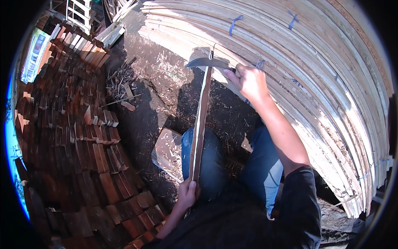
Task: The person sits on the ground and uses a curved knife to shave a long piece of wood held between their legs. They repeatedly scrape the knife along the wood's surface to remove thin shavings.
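My left hand (188, 194) is closed around the near end of a long wooden strip (200, 120), which points away from me over my left knee. The strip has a brown face and a pale edge. My right hand (250, 82) grips the handle of a sickle-like curved knife (206, 62). Its dark blade lies across the far end of the strip, its tip pointing left. A pale curled shaving (210, 55) stands up at the blade. The knife's handle is mostly hidden by my fingers.
Long pale wood strips (315, 79), bundled with blue ties (235, 25), are piled ahead and to the right. Stacked short brown wood pieces (83, 133) fill the left side. Shavings litter the dark ground (166, 70). A wooden block (166, 151) lies beside my left knee.
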`<state>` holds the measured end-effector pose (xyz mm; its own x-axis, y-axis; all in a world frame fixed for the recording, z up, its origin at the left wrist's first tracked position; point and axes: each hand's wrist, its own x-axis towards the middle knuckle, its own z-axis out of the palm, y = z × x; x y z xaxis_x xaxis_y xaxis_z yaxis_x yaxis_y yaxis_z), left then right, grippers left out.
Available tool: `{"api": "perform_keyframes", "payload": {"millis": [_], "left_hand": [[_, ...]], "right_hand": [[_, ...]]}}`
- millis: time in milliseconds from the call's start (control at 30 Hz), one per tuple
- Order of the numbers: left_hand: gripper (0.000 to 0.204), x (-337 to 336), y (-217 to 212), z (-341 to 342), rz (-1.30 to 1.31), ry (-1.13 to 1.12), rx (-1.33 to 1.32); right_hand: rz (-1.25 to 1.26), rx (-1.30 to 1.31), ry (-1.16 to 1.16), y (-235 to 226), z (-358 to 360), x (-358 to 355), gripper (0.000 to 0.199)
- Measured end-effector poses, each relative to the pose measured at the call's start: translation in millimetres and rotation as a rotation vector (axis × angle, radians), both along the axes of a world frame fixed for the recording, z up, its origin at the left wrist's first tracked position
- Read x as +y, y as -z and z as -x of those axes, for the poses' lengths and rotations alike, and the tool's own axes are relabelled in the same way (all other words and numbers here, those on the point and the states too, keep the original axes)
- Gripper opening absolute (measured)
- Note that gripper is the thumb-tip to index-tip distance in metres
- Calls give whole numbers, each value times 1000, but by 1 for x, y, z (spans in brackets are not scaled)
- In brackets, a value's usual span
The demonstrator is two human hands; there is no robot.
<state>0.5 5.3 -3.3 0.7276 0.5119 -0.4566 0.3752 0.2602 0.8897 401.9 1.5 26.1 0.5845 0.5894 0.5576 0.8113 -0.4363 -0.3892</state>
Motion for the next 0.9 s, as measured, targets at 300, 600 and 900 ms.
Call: {"api": "perform_keyframes", "payload": {"millis": [300, 600, 900], "left_hand": [[36, 3, 2, 0, -40, 29, -18], [37, 1, 12, 10, 20, 27, -8], [43, 10, 11, 13, 177, 60, -60]], "right_hand": [[110, 105, 230, -11, -59, -13, 58], [-366, 913, 159, 112, 22, -93, 58], [-583, 1257, 89, 102, 19, -109, 56]]}}
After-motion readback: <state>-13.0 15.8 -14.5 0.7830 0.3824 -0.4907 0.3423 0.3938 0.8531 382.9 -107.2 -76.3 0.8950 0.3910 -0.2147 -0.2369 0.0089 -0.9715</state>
